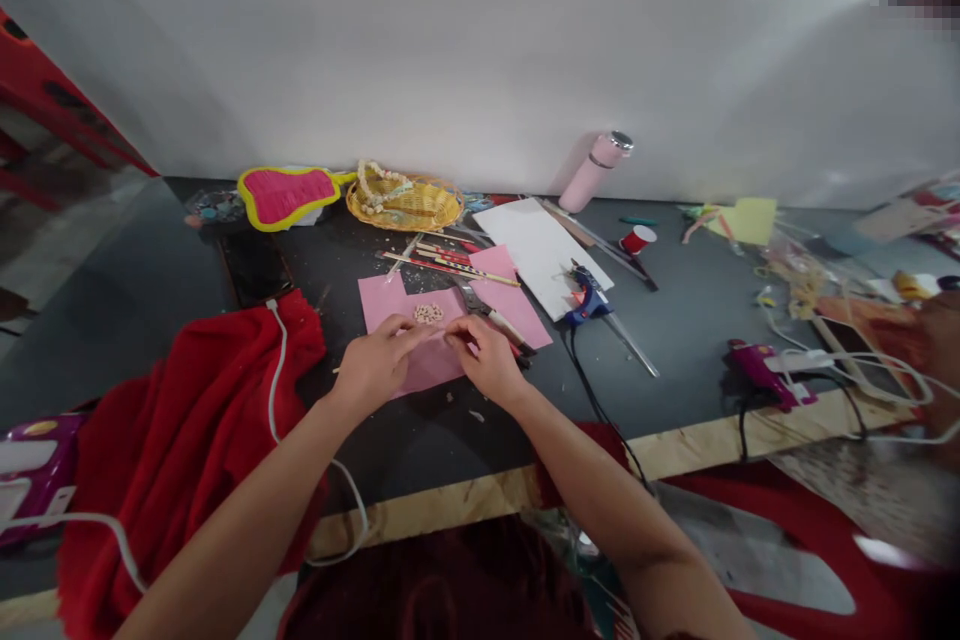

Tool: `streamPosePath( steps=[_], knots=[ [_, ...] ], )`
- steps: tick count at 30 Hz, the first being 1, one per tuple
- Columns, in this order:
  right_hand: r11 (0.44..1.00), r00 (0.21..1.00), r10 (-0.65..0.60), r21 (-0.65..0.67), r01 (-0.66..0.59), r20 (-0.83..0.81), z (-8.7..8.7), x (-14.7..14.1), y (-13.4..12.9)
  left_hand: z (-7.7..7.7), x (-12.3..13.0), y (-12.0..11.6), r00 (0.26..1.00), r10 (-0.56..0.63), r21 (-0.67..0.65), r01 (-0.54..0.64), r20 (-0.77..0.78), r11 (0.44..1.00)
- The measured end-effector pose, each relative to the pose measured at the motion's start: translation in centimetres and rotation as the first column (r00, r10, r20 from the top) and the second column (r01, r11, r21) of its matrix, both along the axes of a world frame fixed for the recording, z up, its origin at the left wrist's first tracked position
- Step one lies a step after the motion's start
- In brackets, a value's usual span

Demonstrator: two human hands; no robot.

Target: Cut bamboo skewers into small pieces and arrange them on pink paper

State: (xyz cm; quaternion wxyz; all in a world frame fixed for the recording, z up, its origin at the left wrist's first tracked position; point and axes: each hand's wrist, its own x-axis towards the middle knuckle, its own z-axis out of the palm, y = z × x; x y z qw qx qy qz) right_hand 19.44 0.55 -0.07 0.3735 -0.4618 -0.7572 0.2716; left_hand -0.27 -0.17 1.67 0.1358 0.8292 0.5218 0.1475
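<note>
Over a pink sheet [422, 377], my left hand [377, 360] and my right hand [484, 360] meet with their fingertips close together. My left fingers reach rightward and seem pinched on something tiny. The thumb and forefinger of my right hand are closed together; what lies between them is too small to name. Just beyond the fingertips sits a small cluster of pale beads [428, 313] on the sheet. To the right of it lies a dark-bladed cutting tool [472, 300] with a pale handle, partly across a second pink sheet [531, 324].
Several pencils and sticks [450, 265] lie behind the sheets, near a wicker basket [412, 210]. A blue glue gun [589, 305] rests on a white board [536, 245]. A pink flask [592, 172] leans at the wall. Red cloth [195, 400] and a phone [256, 265] lie left.
</note>
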Motion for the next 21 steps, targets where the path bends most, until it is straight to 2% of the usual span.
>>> streamPosePath(
  steps=[4,12,17,21],
  knots=[
    [0.999,0.993,-0.023,-0.043,0.018,-0.118,0.14,-0.1,-0.1,-0.07,0.19,-0.16,1.0,-0.016,-0.002,0.016,0.016,1.0],
    [0.999,0.98,0.013,-0.038,-0.021,-0.198,0.33,0.07,-0.15,-0.71,0.08,-0.12,0.987,-0.073,0.005,0.073,0.14,0.997],
    [0.998,0.981,0.06,0.01,-0.059,-0.186,0.64,0.04,-0.4,-0.45,0.25,-0.29,0.991,-0.024,0.094,0.011,0.134,0.996],
    [0.995,0.982,0.092,0.043,-0.086,-0.165,0.71,0.0,-0.66,0.02,0.48,-0.57,0.997,0.045,0.134,-0.054,0.07,0.989]
  ],
)
